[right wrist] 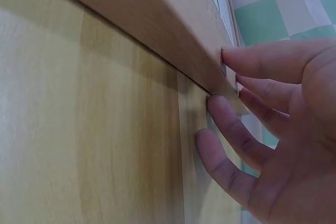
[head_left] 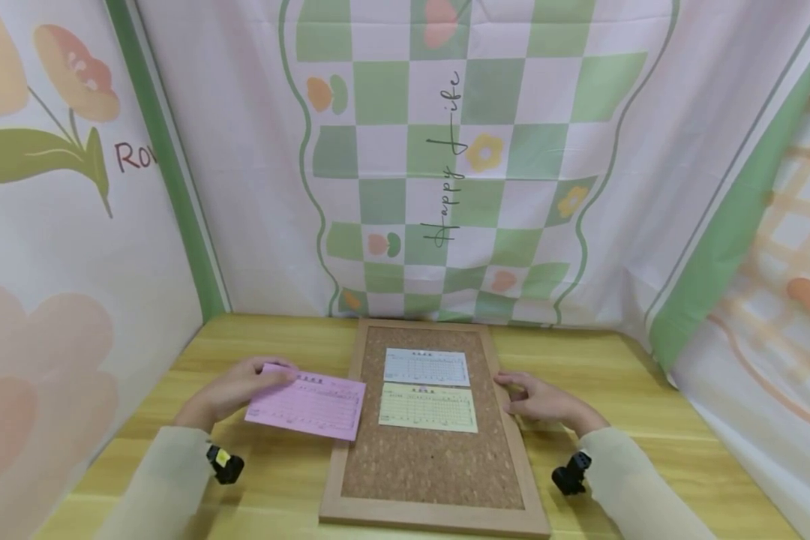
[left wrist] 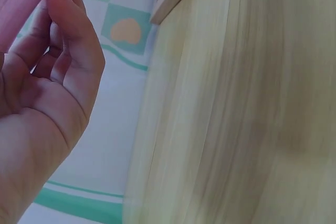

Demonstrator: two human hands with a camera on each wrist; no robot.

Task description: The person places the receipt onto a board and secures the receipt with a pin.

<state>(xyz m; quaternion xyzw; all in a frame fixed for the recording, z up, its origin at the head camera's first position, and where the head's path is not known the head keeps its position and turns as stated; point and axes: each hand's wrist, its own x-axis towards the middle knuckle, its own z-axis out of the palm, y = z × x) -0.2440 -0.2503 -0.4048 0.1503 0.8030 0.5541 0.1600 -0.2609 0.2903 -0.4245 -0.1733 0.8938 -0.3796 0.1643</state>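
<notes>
My left hand (head_left: 246, 386) pinches a pink form sheet (head_left: 307, 403) by its upper left part, thumb on top and fingers behind. The pink sheet is tilted, and its right end overlaps the left frame of a cork board (head_left: 432, 465). In the left wrist view only a corner of the pink sheet (left wrist: 18, 3) shows beside the thumb. My right hand (head_left: 543, 401) rests its spread, slightly bent fingertips against the right edge of the board's wooden frame (right wrist: 173, 30). A light blue form (head_left: 425, 367) lies on the cork, directly above a pale yellow form (head_left: 427, 409).
The cork board lies flat on a wooden table (head_left: 614, 375), its near edge close to the front. A patterned curtain (head_left: 439, 165) hangs behind the table and along both sides. Bare cork shows below the yellow form.
</notes>
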